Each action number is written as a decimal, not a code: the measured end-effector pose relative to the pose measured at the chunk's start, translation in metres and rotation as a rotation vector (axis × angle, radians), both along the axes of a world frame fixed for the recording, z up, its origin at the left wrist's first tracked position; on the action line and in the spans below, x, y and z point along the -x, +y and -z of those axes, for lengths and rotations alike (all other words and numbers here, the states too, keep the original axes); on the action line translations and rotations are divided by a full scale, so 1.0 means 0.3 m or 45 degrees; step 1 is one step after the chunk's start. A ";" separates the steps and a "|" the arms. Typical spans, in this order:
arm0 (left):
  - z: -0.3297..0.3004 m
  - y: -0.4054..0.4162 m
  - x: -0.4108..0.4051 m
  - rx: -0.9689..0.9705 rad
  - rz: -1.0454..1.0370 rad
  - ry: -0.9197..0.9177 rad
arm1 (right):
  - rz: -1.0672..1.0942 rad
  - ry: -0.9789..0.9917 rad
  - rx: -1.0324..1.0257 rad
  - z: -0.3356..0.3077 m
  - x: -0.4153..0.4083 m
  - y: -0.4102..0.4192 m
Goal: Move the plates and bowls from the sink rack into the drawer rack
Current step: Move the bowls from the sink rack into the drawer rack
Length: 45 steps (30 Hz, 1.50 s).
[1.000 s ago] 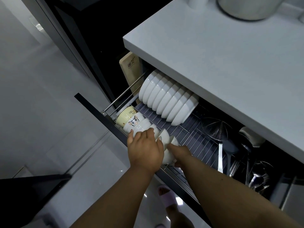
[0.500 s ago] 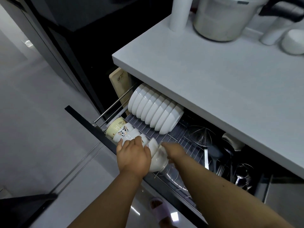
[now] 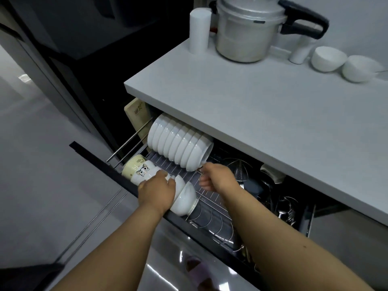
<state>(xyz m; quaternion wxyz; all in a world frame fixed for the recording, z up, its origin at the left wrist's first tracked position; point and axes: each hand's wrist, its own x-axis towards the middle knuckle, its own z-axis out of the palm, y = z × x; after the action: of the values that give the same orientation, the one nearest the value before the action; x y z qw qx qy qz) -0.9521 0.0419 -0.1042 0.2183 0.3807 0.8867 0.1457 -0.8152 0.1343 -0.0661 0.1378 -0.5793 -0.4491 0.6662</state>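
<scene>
The drawer rack [image 3: 206, 213] is pulled out below the counter. A row of several white bowls [image 3: 180, 148] lies on its side at the back of it. At the front left lies a second row of white bowls [image 3: 184, 196], next to a cream cup with a cat print [image 3: 138, 168]. My left hand [image 3: 156, 191] rests over the top of that front row, fingers curled round a bowl. My right hand [image 3: 218, 177] hovers just right of the row above the wire rack, fingers loosely bent and holding nothing. Two more white bowls [image 3: 344, 63] stand on the counter at the far right.
A grey counter [image 3: 262, 106] overhangs the drawer. On it stand a metal pressure cooker [image 3: 247, 32] and a white cylinder [image 3: 199, 30]. A wooden cutting board [image 3: 137, 113] stands at the drawer's left end. Ladles and utensils [image 3: 279, 198] fill the right side.
My right hand has let go of the front bowl row and drawn back to the right. My left hand stays on the row. The view has tilted up, showing more counter.
</scene>
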 end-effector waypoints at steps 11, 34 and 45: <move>-0.180 -0.075 -0.229 -0.310 -0.037 -0.491 | 0.251 0.216 -0.113 -0.176 -0.177 -0.101; -0.419 -0.093 -1.118 -0.328 0.743 -0.594 | 0.984 0.311 -0.299 -0.407 -1.153 -0.397; -0.447 -0.053 -1.885 -0.310 1.207 -0.507 | 1.384 0.166 -0.365 -0.407 -1.927 -0.508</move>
<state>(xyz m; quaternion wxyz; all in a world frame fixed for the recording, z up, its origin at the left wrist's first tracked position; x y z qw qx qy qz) -0.3866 0.0261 0.0299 0.3785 0.7275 0.5352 0.2025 -0.2372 -0.0181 0.0559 0.5658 -0.6603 -0.1629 0.4662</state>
